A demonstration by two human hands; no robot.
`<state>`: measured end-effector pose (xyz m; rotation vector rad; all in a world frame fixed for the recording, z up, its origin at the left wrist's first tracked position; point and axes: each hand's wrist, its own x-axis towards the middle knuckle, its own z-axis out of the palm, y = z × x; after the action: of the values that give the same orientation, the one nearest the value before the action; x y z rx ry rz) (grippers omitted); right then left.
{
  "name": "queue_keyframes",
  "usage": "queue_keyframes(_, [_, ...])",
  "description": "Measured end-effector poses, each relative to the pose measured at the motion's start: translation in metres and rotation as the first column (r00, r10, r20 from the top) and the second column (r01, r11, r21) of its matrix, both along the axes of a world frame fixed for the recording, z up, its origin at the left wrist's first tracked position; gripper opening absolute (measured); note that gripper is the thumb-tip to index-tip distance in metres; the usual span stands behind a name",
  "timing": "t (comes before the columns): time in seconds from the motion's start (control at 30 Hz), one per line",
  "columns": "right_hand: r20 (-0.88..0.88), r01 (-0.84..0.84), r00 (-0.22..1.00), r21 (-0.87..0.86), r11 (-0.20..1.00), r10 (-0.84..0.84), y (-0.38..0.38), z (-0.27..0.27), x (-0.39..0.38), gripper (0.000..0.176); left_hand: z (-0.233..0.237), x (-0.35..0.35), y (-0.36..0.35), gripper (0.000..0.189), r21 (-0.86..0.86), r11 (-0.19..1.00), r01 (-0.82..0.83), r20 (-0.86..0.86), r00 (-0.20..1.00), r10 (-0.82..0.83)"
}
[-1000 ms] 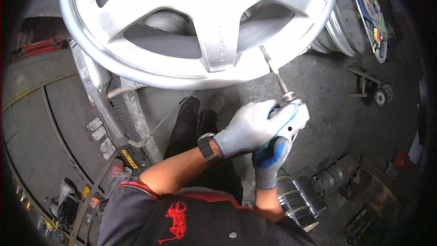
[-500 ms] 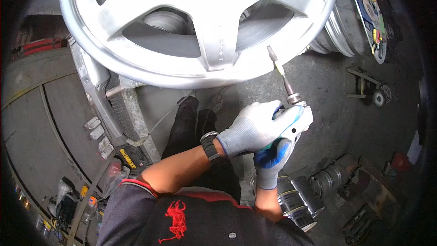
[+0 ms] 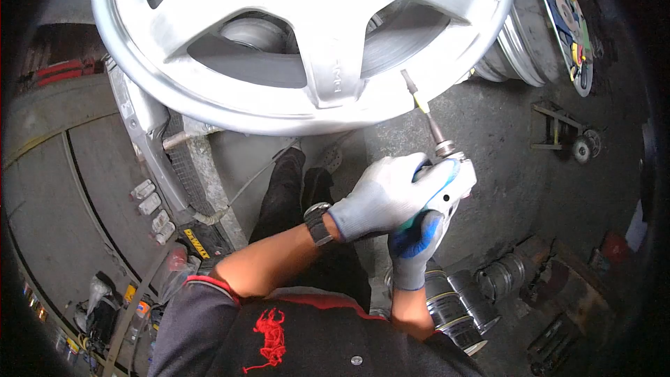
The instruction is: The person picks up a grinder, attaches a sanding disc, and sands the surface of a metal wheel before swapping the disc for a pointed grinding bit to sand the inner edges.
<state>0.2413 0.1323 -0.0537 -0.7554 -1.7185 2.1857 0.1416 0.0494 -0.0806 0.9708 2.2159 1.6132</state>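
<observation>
A silver alloy wheel (image 3: 307, 42) fills the top of the view, mounted on a stand. Both my gloved hands grip a hand-held die grinder (image 3: 450, 178). My left hand (image 3: 380, 195), in a grey glove, wraps over the tool body. Beneath it, my right hand (image 3: 413, 246), in a blue-palmed glove, holds the tool from underneath. The grinder's long thin bit (image 3: 419, 105) points up-left, and its tip touches the wheel's rim at the lower right.
A second rim (image 3: 520, 42) leans behind the wheel at right. Metal cylinders (image 3: 460, 300) lie on the floor near my right forearm. A small trolley (image 3: 569, 136) stands at right. A tyre (image 3: 56, 188) and a yellow-labelled tool (image 3: 199, 241) are at left.
The bit tip shifted slightly right along the rim half a second ago and has now come back left. My hands keep the same grip on the grinder.
</observation>
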Motion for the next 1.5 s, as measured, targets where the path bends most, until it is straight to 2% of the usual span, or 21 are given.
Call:
queue_keyframes(0.07, [-0.016, 0.019, 1.000, 0.020, 1.000, -0.019, 0.003, -0.008, 0.000, 0.091, -0.012, 0.002, 0.010, 0.030, 0.014, 0.999, 0.053, 0.329, 0.943, -0.054])
queue_keyframes(0.1, [-0.035, 0.041, 0.999, 0.039, 0.998, -0.040, 0.004, -0.010, 0.000, 0.092, -0.010, 0.002, 0.009, 0.030, 0.014, 0.999, 0.052, 0.330, 0.943, -0.053])
queue_keyframes(0.23, [0.006, 0.041, 0.999, -0.006, 0.999, -0.041, -0.004, -0.006, 0.003, 0.093, -0.002, 0.005, -0.009, 0.033, 0.018, 1.000, 0.003, 0.030, 1.000, -0.003])
queue_keyframes(0.27, [0.038, 0.006, 0.999, 0.108, 0.994, -0.010, -0.002, -0.012, 0.008, 0.094, -0.001, 0.007, -0.012, 0.034, 0.018, 0.999, -0.036, -0.090, 0.995, 0.037])
queue_keyframes(0.33, [0.072, -0.033, 0.997, 0.219, 0.975, 0.017, -0.003, -0.011, 0.008, 0.095, 0.000, 0.009, -0.013, 0.035, 0.022, 0.999, -0.029, -0.063, 0.998, 0.030])
queue_keyframes(0.5, [-0.012, 0.019, 1.000, -0.020, 1.000, -0.019, -0.003, 0.002, -0.007, 0.092, 0.002, 0.001, -0.001, 0.037, 0.047, 0.998, -0.046, -0.069, 0.996, 0.049])
queue_keyframes(0.57, [-0.020, -0.004, 1.000, -0.005, 1.000, 0.004, 0.012, -0.014, 0.000, 0.090, -0.008, -0.001, 0.007, 0.042, 0.006, 0.999, 0.038, 0.074, 0.997, -0.038])
queue_keyframes(0.6, [-0.016, -0.028, 0.999, 0.062, 0.998, 0.029, 0.016, -0.018, 0.001, 0.090, -0.008, -0.002, 0.009, 0.043, -0.009, 0.999, 0.052, 0.426, 0.904, -0.043])
queue_keyframes(0.63, [-0.011, -0.052, 0.998, 0.129, 0.990, 0.054, 0.017, -0.020, 0.002, 0.090, -0.007, 0.000, 0.006, 0.043, -0.010, 0.999, 0.052, 0.427, 0.903, -0.043])
queue_keyframes(0.7, [-0.039, -0.034, 0.998, 0.113, 0.993, 0.039, 0.011, -0.021, 0.002, 0.089, -0.002, 0.004, -0.003, 0.038, -0.015, 0.998, -0.056, -0.123, 0.991, 0.053])
queue_keyframes(0.83, [-0.015, 0.039, 0.999, -0.035, 0.999, -0.039, 0.004, -0.012, 0.001, 0.090, 0.004, -0.001, -0.001, 0.036, -0.027, 0.997, -0.066, -0.109, 0.992, 0.063])
queue_keyframes(0.9, [-0.031, 0.033, 0.999, -0.012, 0.999, -0.034, 0.012, -0.018, 0.001, 0.090, 0.006, -0.011, 0.008, 0.039, -0.056, 0.995, 0.083, 0.486, 0.873, -0.045])
queue_keyframes(0.93, [-0.047, 0.029, 0.999, 0.010, 1.000, -0.029, 0.015, -0.019, 0.000, 0.089, 0.000, -0.008, 0.011, 0.039, -0.053, 0.995, 0.082, 0.487, 0.872, -0.046])
queue_keyframes(1.03, [-0.066, -0.047, 0.997, 0.028, 0.998, 0.049, 0.014, -0.014, -0.001, 0.089, -0.008, 0.001, 0.011, 0.039, -0.001, 1.000, 0.027, 0.356, 0.934, -0.025])
queue_keyframes(1.07, [-0.066, -0.046, 0.997, 0.027, 0.999, 0.048, 0.016, -0.017, 0.001, 0.089, -0.005, 0.004, 0.004, 0.037, -0.007, 1.000, -0.009, 0.139, 0.990, 0.010])
queue_keyframes(1.1, [0.022, -0.088, 0.996, 0.247, 0.965, 0.085, 0.021, -0.023, 0.004, 0.089, 0.000, 0.003, 0.001, 0.034, -0.005, 0.999, -0.044, -0.085, 0.995, 0.044])
queue_keyframes(1.13, [0.116, -0.144, 0.988, 0.450, 0.881, 0.103, 0.024, -0.026, 0.006, 0.089, 0.004, 0.003, 0.001, 0.034, -0.006, 0.999, -0.044, -0.086, 0.995, 0.043])
queue_keyframes(1.23, [0.108, -0.111, 0.990, 0.246, 0.963, 0.086, 0.025, -0.021, 0.009, 0.092, 0.005, 0.002, 0.004, 0.034, -0.012, 0.997, -0.071, -0.109, 0.992, 0.069])
queue_keyframes(1.3, [0.029, -0.053, 0.998, 0.179, 0.982, 0.049, 0.022, -0.019, 0.003, 0.091, -0.003, -0.001, 0.014, 0.039, -0.024, 0.998, 0.050, 0.411, 0.911, -0.036])
queue_keyframes(1.43, [-0.031, 0.007, 0.999, 0.003, 1.000, -0.007, 0.018, -0.014, 0.005, 0.089, -0.006, 0.004, 0.013, 0.039, 0.010, 1.000, 0.029, 0.348, 0.937, -0.031])
queue_keyframes(1.5, [0.012, -0.004, 1.000, 0.066, 0.998, 0.004, 0.012, -0.010, 0.010, 0.090, 0.003, 0.005, 0.001, 0.036, 0.023, 0.999, -0.039, -0.060, 0.997, 0.041])
